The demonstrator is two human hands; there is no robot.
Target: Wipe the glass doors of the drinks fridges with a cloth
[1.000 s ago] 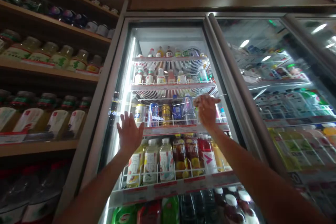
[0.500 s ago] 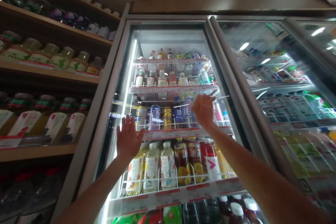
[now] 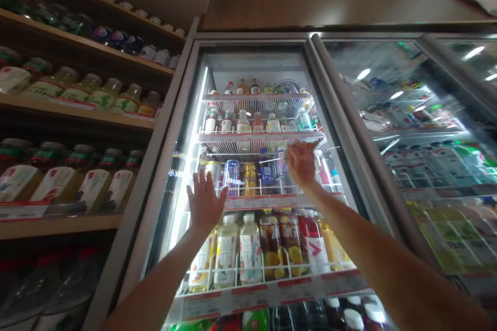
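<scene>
My left hand [image 3: 205,200] is raised with its fingers spread, in front of the left side of a lit drinks fridge [image 3: 272,289]. It holds nothing, and a pale can [image 3: 213,168] shows just behind its fingers. Farther right, my right hand [image 3: 303,166] is closed, its fingers curled; whatever may be inside it is hidden. Near it are a dark blue bottle [image 3: 267,169] and a gold can [image 3: 250,178] on the middle shelf. Faint reflections suggest glass before the shelves; whether either hand touches it I cannot tell.
Below my hands stands a row of tea bottles [image 3: 250,248] and a red drink bottle [image 3: 315,248] behind a wire rail. Wooden shelves [image 3: 70,227] with juice bottles line the left. A metal door frame [image 3: 349,129] separates another stocked fridge [image 3: 435,196] on the right.
My left hand has moved a little to the right, and its fingers are spread wider. My right hand stays at nearly the same place, still closed. The view has shifted slightly.
</scene>
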